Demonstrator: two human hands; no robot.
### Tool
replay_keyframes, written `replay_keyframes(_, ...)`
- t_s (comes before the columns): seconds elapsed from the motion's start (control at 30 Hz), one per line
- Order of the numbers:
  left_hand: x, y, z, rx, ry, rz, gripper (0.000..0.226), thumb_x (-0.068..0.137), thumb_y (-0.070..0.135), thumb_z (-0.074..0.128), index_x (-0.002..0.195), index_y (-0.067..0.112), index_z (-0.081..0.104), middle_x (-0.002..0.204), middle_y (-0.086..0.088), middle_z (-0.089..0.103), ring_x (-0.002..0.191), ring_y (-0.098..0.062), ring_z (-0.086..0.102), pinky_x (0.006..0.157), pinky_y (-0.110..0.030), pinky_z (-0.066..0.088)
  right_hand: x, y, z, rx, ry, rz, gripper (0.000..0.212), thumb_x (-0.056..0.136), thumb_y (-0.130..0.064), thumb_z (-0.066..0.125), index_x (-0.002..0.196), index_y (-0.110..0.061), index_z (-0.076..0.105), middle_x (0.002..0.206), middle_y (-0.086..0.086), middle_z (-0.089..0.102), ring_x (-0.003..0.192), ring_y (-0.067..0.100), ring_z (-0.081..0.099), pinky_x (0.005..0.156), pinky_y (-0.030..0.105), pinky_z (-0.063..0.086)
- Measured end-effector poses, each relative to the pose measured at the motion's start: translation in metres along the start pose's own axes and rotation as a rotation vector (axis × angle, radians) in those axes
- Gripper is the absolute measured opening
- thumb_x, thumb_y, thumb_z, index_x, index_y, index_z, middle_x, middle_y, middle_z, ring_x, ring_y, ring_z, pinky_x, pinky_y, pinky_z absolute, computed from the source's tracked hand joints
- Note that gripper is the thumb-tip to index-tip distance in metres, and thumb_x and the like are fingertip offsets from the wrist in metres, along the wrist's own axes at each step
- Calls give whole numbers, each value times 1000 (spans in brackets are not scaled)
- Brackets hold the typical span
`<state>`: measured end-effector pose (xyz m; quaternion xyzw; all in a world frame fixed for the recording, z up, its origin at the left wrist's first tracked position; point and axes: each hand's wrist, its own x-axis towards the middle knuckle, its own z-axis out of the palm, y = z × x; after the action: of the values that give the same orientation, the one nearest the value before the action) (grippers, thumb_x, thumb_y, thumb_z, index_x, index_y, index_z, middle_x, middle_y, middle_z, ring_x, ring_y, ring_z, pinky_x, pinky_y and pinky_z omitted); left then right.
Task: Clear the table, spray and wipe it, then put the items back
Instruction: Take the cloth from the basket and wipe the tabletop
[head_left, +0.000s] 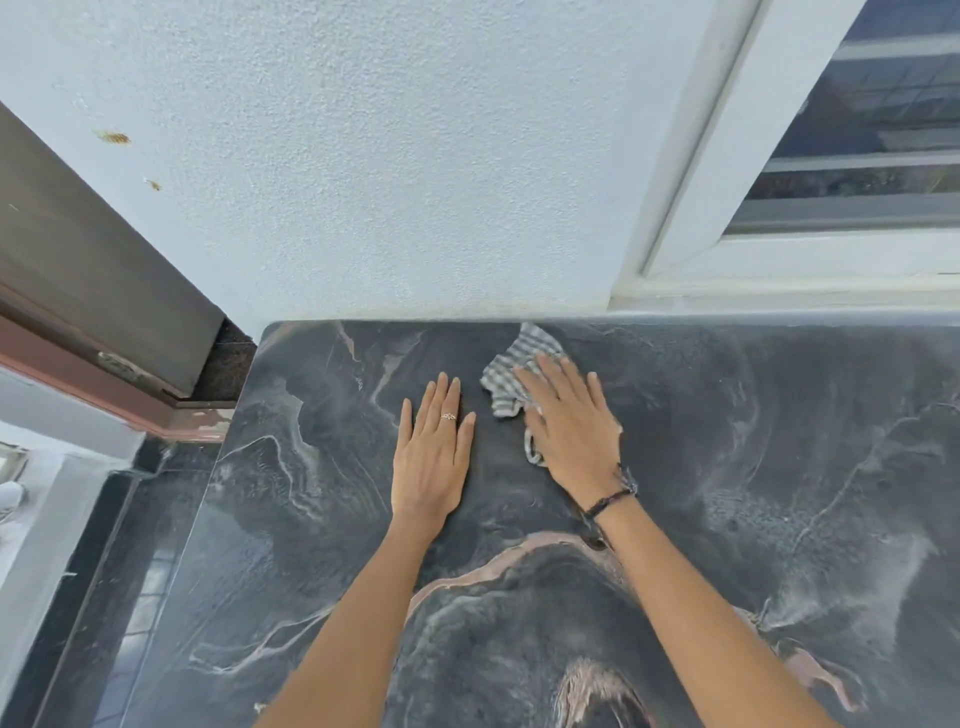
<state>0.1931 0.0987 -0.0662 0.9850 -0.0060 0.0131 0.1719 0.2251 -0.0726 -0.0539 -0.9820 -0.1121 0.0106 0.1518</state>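
Observation:
A dark marbled table (753, 493) with pale and pinkish veins fills the lower view and butts against the wall. My right hand (569, 421) lies flat with straight fingers on a grey-and-white striped cloth (511, 371), pressing it onto the tabletop near the far edge. Part of the cloth is hidden under the palm. My left hand (434, 452) rests flat on the bare tabletop just left of the cloth, fingers straight and together, with a ring on one finger. Faint streaks show on the surface at the right.
A white textured wall (389, 182) rises behind the table. A white window frame (727, 156) stands at the back right. A brown door (88, 270) and its frame are at the left, with dark floor (104, 597) beside the table's left edge.

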Motion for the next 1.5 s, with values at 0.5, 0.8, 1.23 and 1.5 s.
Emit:
replay_keyframes(0.5,0,3,-4,-83,4,-16,61,91,53,-9,145,25,-6,154,12,-4,142,0,-8,116,-23,-11,-17,-36,10,31,23,-37,44,90,-33,33,131,-26,50,141,2,48,133,25,42,113,42,26)
replay_keyframes(0.8,3,2,-1,62,-53,-1,63,86,58,-18,143,35,-6,154,15,-6,140,1,-13,115,-29,-13,61,17,1,14,-18,-159,42,97,-33,34,138,-26,43,147,-2,40,139,20,30,113,44,19)
replay_keyframes(1.23,2,4,-4,-19,-32,-12,68,85,61,-11,145,32,5,151,17,-2,139,2,-8,116,-29,-12,-1,71,-15,11,201,328,44,94,-23,50,136,-13,46,145,14,42,135,36,33,111,53,24)
replay_keyframes(1.5,-9,9,-19,-520,188,-109,56,93,48,18,144,27,27,150,21,19,141,5,7,117,-21,-1,-51,-54,20,54,48,-151,38,88,-30,40,122,-29,58,132,-2,58,126,21,51,105,43,39)
